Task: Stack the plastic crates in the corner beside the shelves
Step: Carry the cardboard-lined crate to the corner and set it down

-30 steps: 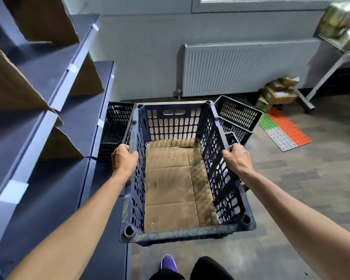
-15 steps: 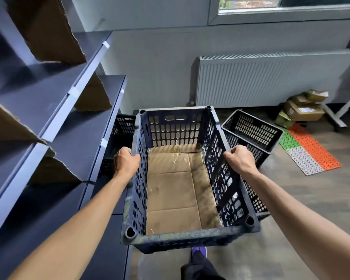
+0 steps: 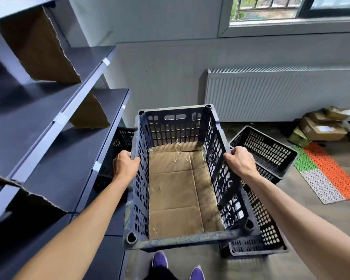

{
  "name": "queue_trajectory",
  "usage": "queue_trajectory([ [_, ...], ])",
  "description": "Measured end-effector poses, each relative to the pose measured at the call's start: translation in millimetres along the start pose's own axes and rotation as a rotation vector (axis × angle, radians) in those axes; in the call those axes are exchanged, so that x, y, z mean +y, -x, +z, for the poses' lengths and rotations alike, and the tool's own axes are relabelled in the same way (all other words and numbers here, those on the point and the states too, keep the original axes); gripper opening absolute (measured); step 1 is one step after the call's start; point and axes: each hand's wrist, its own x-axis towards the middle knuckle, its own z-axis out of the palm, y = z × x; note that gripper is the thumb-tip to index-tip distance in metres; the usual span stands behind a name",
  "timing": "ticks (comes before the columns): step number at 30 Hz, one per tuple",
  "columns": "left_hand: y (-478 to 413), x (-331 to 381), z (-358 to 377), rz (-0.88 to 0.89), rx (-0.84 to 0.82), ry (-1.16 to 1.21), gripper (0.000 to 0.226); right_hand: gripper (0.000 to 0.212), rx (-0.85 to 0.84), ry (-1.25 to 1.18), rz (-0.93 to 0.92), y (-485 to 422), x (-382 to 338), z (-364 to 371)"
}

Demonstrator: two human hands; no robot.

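I carry a dark blue perforated plastic crate (image 3: 226,186) lined with brown cardboard, held off the floor in front of me. My left hand (image 3: 124,167) grips its left rim and my right hand (image 3: 240,162) grips its right rim. A black crate (image 3: 116,150) sits on the floor in the corner beside the dark shelves (image 3: 69,138), mostly hidden behind the carried crate. To the right, on the floor, stand two more black crates: one farther off (image 3: 265,150) and one nearer (image 3: 265,229), partly under the carried crate.
A white radiator (image 3: 281,93) lines the far wall under a window. Cardboard boxes (image 3: 321,126) and a green, white and orange mat (image 3: 327,174) lie on the floor at the right. Torn cardboard pieces (image 3: 42,49) lean on the shelves. My purple shoes (image 3: 160,259) show below.
The crate has come up higher in my two hands and I have stepped closer to the corner. The view has tilted up, showing the window.
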Motion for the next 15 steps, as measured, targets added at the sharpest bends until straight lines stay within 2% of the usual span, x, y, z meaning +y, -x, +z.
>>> queue_trajectory([
  [8, -81, 11, 19, 0.004, -0.027, -0.035, 0.026, 0.021, 0.008, 0.037, 0.037, -68, -28, 27],
  [15, -172, 26, 32, 0.048, -0.126, -0.038, 0.04, 0.022, -0.004, 0.063, 0.13, -128, -65, 54],
])
